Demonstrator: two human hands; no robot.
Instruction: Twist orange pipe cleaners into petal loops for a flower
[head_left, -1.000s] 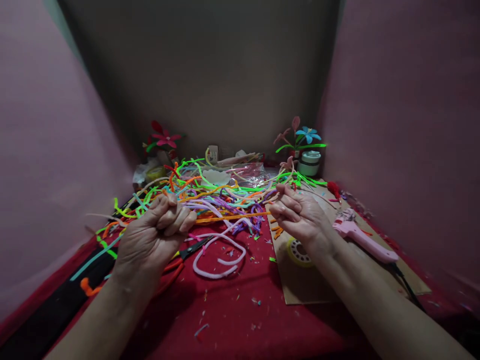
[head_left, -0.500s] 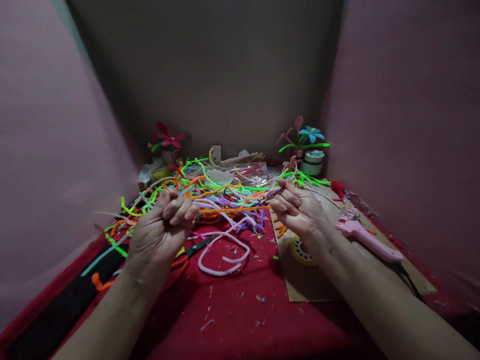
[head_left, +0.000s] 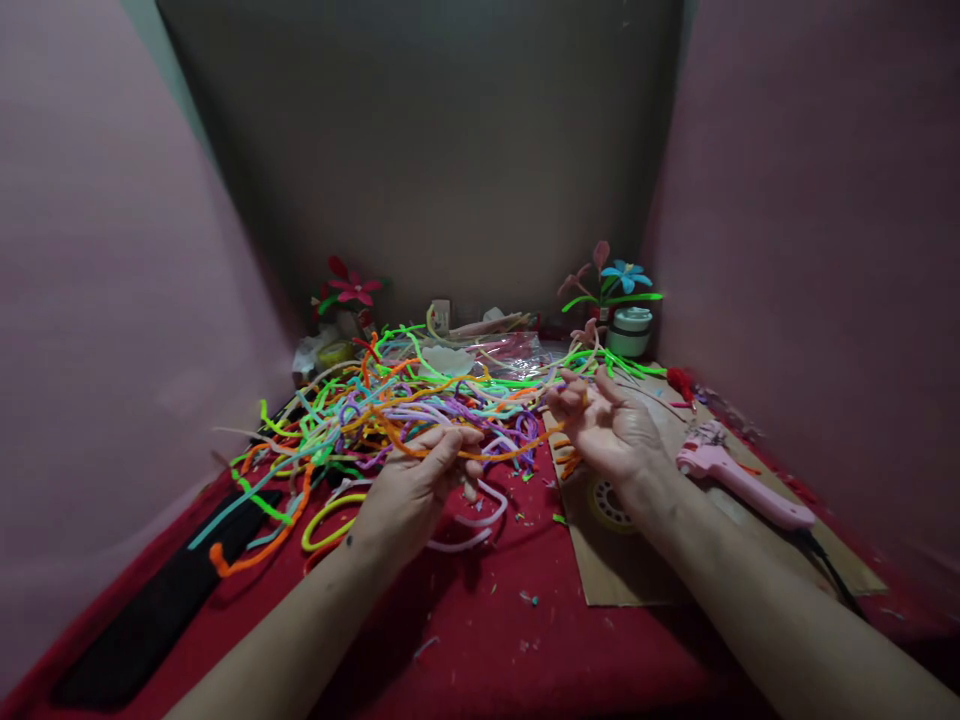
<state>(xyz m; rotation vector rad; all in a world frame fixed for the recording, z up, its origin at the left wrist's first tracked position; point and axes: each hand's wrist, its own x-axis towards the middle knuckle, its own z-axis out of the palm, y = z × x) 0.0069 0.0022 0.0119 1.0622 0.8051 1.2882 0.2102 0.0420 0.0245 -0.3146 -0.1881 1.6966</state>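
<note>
Two hands (head_left: 416, 478) (head_left: 613, 432) hold orange chenille (head_left: 523, 452); print (head_left: 440, 320) on white box (head_left: 441, 308) illegible

Pink glue gun (head_left: 739, 488) on brown cardboard (head_left: 626, 580); farther back, a pale jar (head_left: 631, 334) near a blue flower (head_left: 626, 276).

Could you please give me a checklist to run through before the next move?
1. Left hand grips the orange pipe cleaner: ok, pinched at the thumb.
2. Right hand has it too: ok, it runs into the loosely curled hand.
3. Strand taut between hands: not ok, it sags.
4. Pink glue gun apart from both hands: ok, lying on the cardboard.
5. Glue gun cool: cannot tell.
</note>
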